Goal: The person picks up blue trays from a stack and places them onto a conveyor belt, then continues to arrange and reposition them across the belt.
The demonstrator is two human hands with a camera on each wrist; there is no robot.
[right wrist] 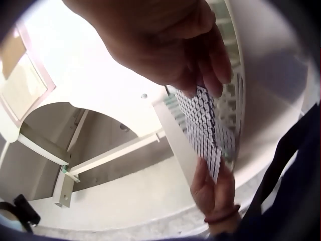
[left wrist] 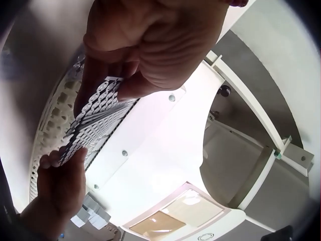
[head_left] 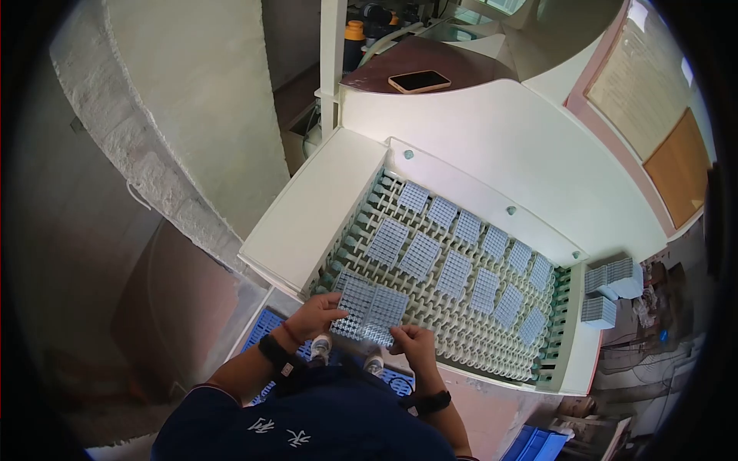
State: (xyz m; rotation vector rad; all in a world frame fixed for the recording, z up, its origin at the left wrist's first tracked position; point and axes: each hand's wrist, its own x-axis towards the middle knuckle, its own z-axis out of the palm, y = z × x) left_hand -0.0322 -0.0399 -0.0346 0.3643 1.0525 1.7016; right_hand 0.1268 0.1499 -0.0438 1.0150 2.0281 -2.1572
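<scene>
A thin, light grey-blue grid panel (head_left: 370, 309), with a seam down its middle, is held tilted over the near left end of the roller conveyor (head_left: 430, 307). My left hand (head_left: 314, 315) pinches its left edge between thumb and fingers. At the opposite edge, near the lower right corner, my right hand (head_left: 417, 347) pinches it too. Rows of small ring-like shapes show on the panel (left wrist: 103, 108) in the left wrist view. Beyond the hands, several similar smaller panels (head_left: 420, 256) lie in two rows on the rollers.
Stacks of grey-blue panels (head_left: 615, 278) stand at the conveyor's right end. A white machine housing (head_left: 492, 115) rises behind the rollers, with a phone (head_left: 420, 81) on top. Blue plastic grating (head_left: 261, 330) lies underfoot, and a blue crate (head_left: 536, 444) is at the lower right.
</scene>
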